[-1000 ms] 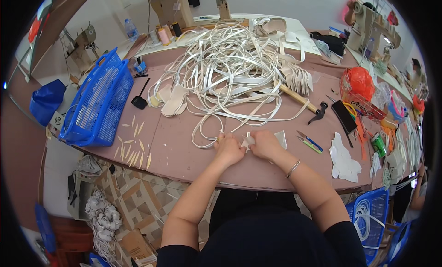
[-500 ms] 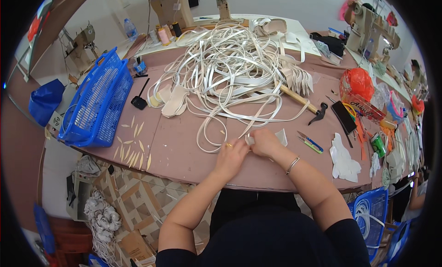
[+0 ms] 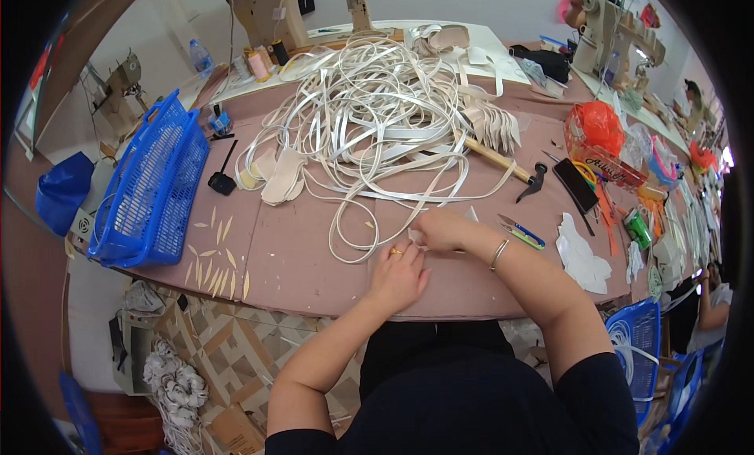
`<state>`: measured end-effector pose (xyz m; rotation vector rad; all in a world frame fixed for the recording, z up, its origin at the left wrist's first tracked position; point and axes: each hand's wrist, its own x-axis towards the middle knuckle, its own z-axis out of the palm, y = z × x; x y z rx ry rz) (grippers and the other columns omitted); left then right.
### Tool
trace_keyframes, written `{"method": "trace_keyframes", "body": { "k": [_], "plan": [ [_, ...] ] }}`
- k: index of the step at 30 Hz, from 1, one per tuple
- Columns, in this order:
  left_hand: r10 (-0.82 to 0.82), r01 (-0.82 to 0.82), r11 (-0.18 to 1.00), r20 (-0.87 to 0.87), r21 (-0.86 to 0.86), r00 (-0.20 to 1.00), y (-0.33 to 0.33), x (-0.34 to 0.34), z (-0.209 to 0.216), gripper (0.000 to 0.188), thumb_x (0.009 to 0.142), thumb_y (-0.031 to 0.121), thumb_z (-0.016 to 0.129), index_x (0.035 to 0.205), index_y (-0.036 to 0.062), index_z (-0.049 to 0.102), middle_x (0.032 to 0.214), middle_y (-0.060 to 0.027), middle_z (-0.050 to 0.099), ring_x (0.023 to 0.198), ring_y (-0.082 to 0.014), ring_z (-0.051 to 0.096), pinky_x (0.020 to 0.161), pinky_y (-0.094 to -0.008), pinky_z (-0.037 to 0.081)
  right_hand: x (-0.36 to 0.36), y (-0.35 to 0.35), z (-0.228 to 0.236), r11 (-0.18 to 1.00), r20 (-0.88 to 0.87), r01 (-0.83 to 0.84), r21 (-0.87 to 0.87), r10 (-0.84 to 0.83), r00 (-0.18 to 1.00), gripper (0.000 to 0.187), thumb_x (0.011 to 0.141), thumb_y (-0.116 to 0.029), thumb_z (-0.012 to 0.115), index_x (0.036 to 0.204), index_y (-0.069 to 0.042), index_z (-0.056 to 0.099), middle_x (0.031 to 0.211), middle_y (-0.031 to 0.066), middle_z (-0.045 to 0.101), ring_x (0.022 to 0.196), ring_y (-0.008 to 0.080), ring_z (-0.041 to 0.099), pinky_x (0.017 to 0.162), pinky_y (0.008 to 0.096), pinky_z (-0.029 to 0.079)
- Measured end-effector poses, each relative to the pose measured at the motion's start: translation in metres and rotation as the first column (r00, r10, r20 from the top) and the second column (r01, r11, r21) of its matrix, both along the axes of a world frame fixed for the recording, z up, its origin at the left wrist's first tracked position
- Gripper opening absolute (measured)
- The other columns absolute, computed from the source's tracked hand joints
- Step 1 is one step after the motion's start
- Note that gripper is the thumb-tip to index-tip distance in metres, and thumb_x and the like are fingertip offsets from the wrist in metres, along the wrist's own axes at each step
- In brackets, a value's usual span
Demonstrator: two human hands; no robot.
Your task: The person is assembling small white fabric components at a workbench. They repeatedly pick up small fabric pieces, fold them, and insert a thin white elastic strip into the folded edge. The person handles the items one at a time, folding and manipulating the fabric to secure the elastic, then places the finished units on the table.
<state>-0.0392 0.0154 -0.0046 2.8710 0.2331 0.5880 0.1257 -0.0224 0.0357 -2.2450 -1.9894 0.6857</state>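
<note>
On the mauve table cover, my right hand has its fingers closed at a small whitish piece, partly hidden by the fingers. My left hand lies just nearer to me, its fingertips by that piece and its thumb held apart; a ring is on one finger. Another white scrap shows behind my right hand. A tangled heap of white and beige straps spreads beyond both hands, one loop reaching close to my fingers. Thread snips with blue and green handles lie to the right.
A hammer leans on the heap's right side. Rightward are a black phone, a white irregular sheet and a green can. A blue basket and several pale leaf-shaped pieces lie left. Sewing machines stand behind.
My left hand has drawn back slightly, its thumb now spread away from my right hand. The right hand has shifted a little left and away from me. The view has turned slightly.
</note>
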Motion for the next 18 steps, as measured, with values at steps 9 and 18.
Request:
{"method": "trace_keyframes", "body": {
  "k": [9, 18],
  "plan": [
    [-0.030, 0.033, 0.999, 0.064, -0.043, 0.997, -0.010, 0.003, -0.005, 0.049, 0.074, 0.030, 0.064, 0.111, -0.0006, 0.053, 0.110, -0.0113, 0.049, 0.108, -0.0266, 0.043, 0.091, -0.0415, 0.031, 0.022, -0.006, 0.000, 0.998, -0.068, -0.030, -0.049, 0.027, 0.997, 0.026, 0.075, -0.021, 0.060, 0.097, -0.005, 0.062, 0.092, 0.0185, 0.062, 0.089, 0.0337, 0.058, 0.077, 0.0416, 0.045],
    [-0.016, 0.015, 0.999, 0.000, -0.050, 1.000, -0.002, 0.007, 0.000, 0.049, 0.075, 0.034, 0.064, 0.111, 0.0029, 0.053, 0.103, -0.0088, 0.050, 0.103, -0.0242, 0.045, 0.089, -0.0409, 0.031, 0.021, -0.010, 0.030, 0.989, 0.006, 0.090, -0.118, -0.089, 0.996, 0.024, 0.068, -0.021, 0.067, 0.084, -0.003, 0.064, 0.082, 0.0173, 0.063, 0.080, 0.0316, 0.061, 0.072, 0.0395, 0.047]
  ]
}}
